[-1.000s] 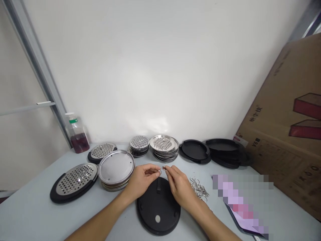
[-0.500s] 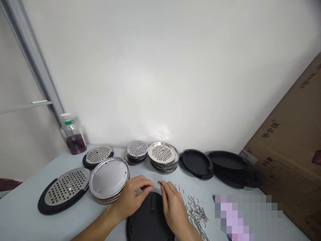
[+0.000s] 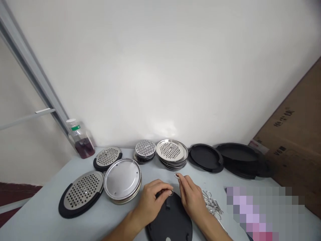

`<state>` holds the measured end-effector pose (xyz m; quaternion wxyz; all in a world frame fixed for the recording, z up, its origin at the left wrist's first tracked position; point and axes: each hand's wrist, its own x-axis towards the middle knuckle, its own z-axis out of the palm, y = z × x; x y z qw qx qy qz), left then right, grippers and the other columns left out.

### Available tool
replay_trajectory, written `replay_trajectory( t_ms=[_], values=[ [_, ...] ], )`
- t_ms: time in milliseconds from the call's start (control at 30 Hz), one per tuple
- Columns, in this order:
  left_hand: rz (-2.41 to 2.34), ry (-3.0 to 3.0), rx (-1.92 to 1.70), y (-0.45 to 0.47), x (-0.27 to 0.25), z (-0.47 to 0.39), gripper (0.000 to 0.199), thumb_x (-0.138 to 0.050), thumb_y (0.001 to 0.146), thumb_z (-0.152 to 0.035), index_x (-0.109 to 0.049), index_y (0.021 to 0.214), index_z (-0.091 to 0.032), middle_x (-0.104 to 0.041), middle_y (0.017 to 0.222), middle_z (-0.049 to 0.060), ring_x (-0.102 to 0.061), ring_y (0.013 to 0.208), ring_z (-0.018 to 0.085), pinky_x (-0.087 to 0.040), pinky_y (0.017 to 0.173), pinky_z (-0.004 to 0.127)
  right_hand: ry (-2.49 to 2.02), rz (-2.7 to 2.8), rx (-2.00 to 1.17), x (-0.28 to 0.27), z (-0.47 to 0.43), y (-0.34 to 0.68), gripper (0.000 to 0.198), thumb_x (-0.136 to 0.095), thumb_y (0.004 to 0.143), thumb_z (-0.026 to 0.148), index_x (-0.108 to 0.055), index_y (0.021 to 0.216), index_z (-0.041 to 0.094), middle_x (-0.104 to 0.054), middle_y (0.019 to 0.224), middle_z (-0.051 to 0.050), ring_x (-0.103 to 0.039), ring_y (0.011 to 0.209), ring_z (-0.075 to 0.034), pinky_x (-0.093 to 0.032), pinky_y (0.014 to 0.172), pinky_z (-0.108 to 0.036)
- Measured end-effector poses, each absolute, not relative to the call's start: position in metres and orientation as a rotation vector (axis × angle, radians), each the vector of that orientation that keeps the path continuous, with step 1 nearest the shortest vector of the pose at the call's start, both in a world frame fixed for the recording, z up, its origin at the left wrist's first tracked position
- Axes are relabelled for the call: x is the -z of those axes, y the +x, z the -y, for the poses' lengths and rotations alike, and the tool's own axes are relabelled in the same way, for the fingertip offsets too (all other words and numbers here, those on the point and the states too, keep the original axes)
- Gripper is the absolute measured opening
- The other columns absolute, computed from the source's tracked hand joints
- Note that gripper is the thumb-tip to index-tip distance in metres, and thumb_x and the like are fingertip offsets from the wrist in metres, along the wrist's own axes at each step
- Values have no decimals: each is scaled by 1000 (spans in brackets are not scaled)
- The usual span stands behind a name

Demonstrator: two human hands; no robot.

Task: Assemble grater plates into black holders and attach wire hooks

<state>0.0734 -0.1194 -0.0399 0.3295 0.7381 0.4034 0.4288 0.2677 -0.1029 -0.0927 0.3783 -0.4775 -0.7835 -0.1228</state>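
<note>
Between finger and thumb of my left hand (image 3: 155,201) is a small bent metal wire piece (image 3: 171,193), its round loop showing at the fingertips. My right hand (image 3: 192,195) pinches another wire piece (image 3: 177,175), whose loop sticks out past the fingers. Below both hands lies a round black plastic base (image 3: 168,222) with a raised bar near its far edge. Beside my right forearm is a heap of looped wire pieces (image 3: 213,206), partly hidden by the hand. A stack of plain metal discs (image 3: 122,179) stands left of my left hand.
Grater discs in black rims (image 3: 82,190) lie at the left. Stacked metal grater discs (image 3: 172,150) and black round trays (image 3: 205,157) line the wall. A bottle of dark liquid (image 3: 84,145) stands back left, a cardboard box (image 3: 296,140) at right. A blurred patch covers the front right.
The view has shifted, so the table's things sit differently in the picture. My hands have drawn apart slightly, and the wire loops show more clearly at the fingertips.
</note>
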Motion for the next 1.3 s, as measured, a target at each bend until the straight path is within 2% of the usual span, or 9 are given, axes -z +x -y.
replay_trajectory(
  t_ms=[300,433,667,833,1033,1167,1300],
  values=[
    [-1118,1800,-1048,75,44,110,18,-61,91,-20,-74,102,-23,-74,95,3,-68,87,17,-52,81,26,-1207,2047,397,97,97,277,30,-39,99,14,-54,125,11,-62,84,-7,-60,62,-18,-47,57,-29],
    [-1147,1926,-1063,72,43,109,14,-60,91,-22,-74,92,-23,-73,90,1,-67,85,16,-50,81,26,-1247,2062,296,93,99,273,31,-38,99,15,-54,125,13,-63,86,-8,-62,64,-19,-50,59,-30],
    [-1216,2023,-1157,58,55,99,13,-57,94,-25,-69,97,-24,-68,86,1,-63,78,15,-49,74,25,-1254,2053,-93,83,104,256,34,-36,96,10,-54,124,18,-62,91,-8,-65,74,-21,-54,65,-32],
    [-1225,2008,-1091,59,57,97,14,-56,94,-27,-69,92,-22,-68,84,2,-63,78,16,-50,74,26,-1196,2024,-321,73,110,248,32,-37,96,8,-58,117,20,-62,88,-6,-65,74,-20,-55,67,-31],
    [-1219,1979,-1065,65,48,104,20,-54,95,-28,-70,107,-24,-69,93,4,-65,87,18,-51,81,28,-1204,2058,-347,70,116,249,29,-36,97,11,-60,112,19,-61,86,-8,-65,73,-21,-55,66,-33],
    [-1160,1962,-1064,71,46,111,20,-54,95,-28,-72,104,-25,-70,96,4,-65,92,18,-51,84,29,-1227,2092,-301,70,119,253,29,-37,97,12,-60,114,18,-62,88,-8,-65,74,-21,-54,67,-33],
    [-1129,1876,-1088,73,50,112,19,-56,93,-27,-73,101,-22,-70,95,4,-66,87,18,-52,81,28,-1250,2079,-332,67,119,256,27,-38,99,15,-61,112,18,-61,86,-6,-64,76,-21,-53,70,-33]
  ],
)
